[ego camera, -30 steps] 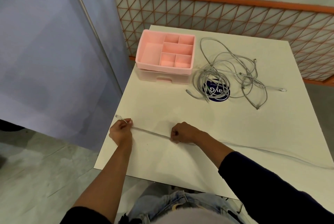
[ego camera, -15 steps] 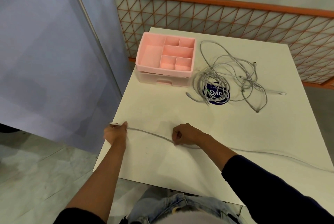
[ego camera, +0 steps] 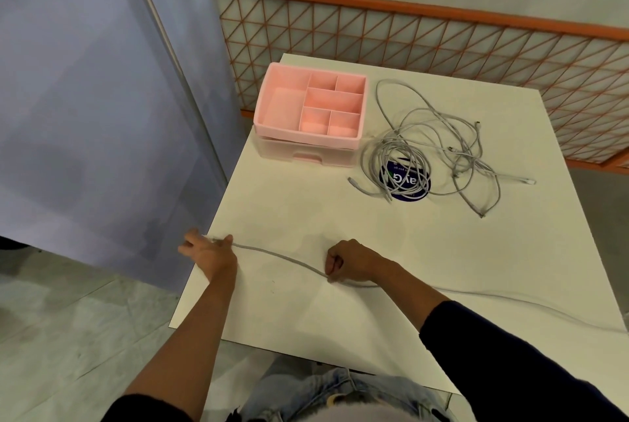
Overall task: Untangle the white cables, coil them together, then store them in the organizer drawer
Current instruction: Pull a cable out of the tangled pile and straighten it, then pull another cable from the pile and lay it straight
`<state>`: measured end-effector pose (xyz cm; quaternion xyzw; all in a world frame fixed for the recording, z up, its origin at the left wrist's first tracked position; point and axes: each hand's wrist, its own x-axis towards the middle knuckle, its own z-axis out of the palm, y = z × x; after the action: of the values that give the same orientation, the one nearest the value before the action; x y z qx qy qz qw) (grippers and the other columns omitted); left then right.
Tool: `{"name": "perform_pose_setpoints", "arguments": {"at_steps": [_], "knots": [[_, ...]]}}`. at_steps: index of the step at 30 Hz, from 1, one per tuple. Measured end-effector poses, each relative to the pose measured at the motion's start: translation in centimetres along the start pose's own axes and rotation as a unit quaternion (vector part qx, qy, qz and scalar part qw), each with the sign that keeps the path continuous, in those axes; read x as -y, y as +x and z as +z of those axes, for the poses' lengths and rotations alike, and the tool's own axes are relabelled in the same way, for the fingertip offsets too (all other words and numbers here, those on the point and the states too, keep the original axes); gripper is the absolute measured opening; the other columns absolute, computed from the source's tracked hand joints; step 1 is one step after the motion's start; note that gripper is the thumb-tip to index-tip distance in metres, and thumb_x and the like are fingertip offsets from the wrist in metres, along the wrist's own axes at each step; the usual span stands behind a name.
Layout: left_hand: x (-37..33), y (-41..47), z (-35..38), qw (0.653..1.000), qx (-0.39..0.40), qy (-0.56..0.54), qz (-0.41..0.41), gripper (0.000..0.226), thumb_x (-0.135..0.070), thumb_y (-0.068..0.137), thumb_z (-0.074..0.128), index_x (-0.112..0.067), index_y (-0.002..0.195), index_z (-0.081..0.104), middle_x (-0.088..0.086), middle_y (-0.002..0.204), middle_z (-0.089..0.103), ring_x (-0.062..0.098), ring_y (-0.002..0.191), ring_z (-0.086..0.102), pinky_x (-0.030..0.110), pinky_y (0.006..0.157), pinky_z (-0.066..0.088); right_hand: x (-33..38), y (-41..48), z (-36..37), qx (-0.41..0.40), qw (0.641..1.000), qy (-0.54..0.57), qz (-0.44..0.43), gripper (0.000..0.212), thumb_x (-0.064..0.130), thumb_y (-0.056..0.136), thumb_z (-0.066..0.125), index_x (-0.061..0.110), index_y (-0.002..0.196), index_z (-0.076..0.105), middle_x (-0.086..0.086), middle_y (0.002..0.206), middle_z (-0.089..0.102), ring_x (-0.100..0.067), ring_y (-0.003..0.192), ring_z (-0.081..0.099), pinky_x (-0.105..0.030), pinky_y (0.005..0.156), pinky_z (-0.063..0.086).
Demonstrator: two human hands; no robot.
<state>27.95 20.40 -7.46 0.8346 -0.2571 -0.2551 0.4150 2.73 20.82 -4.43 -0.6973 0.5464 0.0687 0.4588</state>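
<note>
**White cable (ego camera: pixel 279 256) stretched between two hands**

1. The left hand (ego camera: pixel 209 253) sits at the near-left edge of the tabletop (ego camera: pixel 306 207). Its thumb and forefinger pinch the cable close to the connector end. The other fingers spread outward past the edge.
2. The right hand (ego camera: pixel 350 261) rests on the tabletop nearer the centre. Its fingers are curled into a fist round the same cable.
3. Between the hands the cable runs in a shallow curve. Past the right hand it trails along the tabletop toward the right border of the view.
4. A tangle of white cables (ego camera: pixel 432 146) lies on the far half of the tabletop, well apart from both hands. Part of it overlaps a round dark blue sticker (ego camera: pixel 405 185).
5. The pink organizer (ego camera: pixel 306 136) stands just left of the tangle, at the far-left corner. Its top tray is divided into compartments. The drawer (ego camera: pixel 306 153) beneath looks closed, though its pale front is hard to read.
6. An orange lattice railing (ego camera: pixel 442 37) runs behind the tabletop.
</note>
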Motion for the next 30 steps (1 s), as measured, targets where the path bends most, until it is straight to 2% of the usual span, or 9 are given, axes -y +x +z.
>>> {"name": "perform_pose_setpoints", "arguments": {"at_steps": [5, 10, 15, 19, 25, 30], "knots": [[-0.2, 0.0, -0.3, 0.999, -0.008, 0.029, 0.038, 0.055, 0.000, 0.082, 0.070, 0.004, 0.128, 0.040, 0.025, 0.135, 0.029, 0.036, 0.113, 0.047, 0.032, 0.094, 0.041, 0.7, 0.5, 0.7, -0.022, 0.999, -0.012, -0.019, 0.011, 0.009, 0.077, 0.071, 0.017, 0.082, 0.065, 0.006, 0.078, 0.060, -0.013, 0.078, 0.058, -0.025, 0.071, 0.046], [1.2, -1.6, 1.1, 0.984, 0.036, 0.104, 0.139, 0.048, -0.014, 0.082, 0.074, 0.000, 0.119, 0.048, 0.023, 0.129, 0.032, 0.039, 0.118, 0.033, 0.048, 0.103, 0.037, 0.3, 0.7, 0.2, -0.005, 1.000, 0.003, -0.021, 0.016, 0.012, 0.077, 0.075, 0.017, 0.083, 0.061, 0.015, 0.070, 0.051, -0.004, 0.067, 0.050, -0.013, 0.058, 0.036], [1.6, -3.2, 2.6, 0.959, 0.061, 0.170, 0.216, 0.034, -0.019, 0.085, 0.071, -0.003, 0.111, 0.055, 0.020, 0.122, 0.040, 0.038, 0.105, 0.039, 0.051, 0.092, 0.043, -0.4, 0.6, -0.3, -0.004, 1.000, 0.028, -0.013, 0.019, 0.016, 0.075, 0.079, 0.016, 0.084, 0.062, 0.013, 0.068, 0.053, 0.000, 0.062, 0.048, -0.012, 0.058, 0.037], [1.0, -3.5, 3.2, 0.956, 0.086, 0.179, 0.215, 0.031, -0.016, 0.087, 0.068, -0.004, 0.112, 0.055, 0.018, 0.122, 0.039, 0.034, 0.105, 0.038, 0.045, 0.094, 0.042, -1.0, 0.5, -0.7, -0.006, 0.999, 0.037, -0.006, 0.021, 0.017, 0.073, 0.080, 0.016, 0.083, 0.062, 0.012, 0.068, 0.054, -0.002, 0.062, 0.049, -0.013, 0.059, 0.038], [0.4, -4.0, 3.9, 0.947, 0.113, 0.224, 0.203, 0.031, -0.022, 0.091, 0.063, -0.007, 0.116, 0.055, 0.016, 0.124, 0.039, 0.033, 0.110, 0.036, 0.040, 0.096, 0.031, -1.9, 0.5, -1.0, 0.008, 0.999, 0.042, 0.002, 0.023, 0.020, 0.072, 0.081, 0.020, 0.080, 0.060, 0.011, 0.069, 0.055, -0.004, 0.065, 0.050, -0.016, 0.061, 0.039], [-0.6, -4.5, 5.0, 0.919, 0.153, 0.251, 0.264, 0.029, -0.024, 0.095, 0.057, -0.007, 0.118, 0.056, 0.016, 0.121, 0.044, 0.034, 0.110, 0.038, 0.041, 0.092, 0.031, -2.9, 0.2, -2.2, -0.080, 0.994, 0.068, 0.008, 0.014, 0.022, 0.081, 0.074, 0.017, 0.078, 0.061, 0.007, 0.075, 0.058, -0.011, 0.073, 0.054, -0.019, 0.067, 0.042]]}}
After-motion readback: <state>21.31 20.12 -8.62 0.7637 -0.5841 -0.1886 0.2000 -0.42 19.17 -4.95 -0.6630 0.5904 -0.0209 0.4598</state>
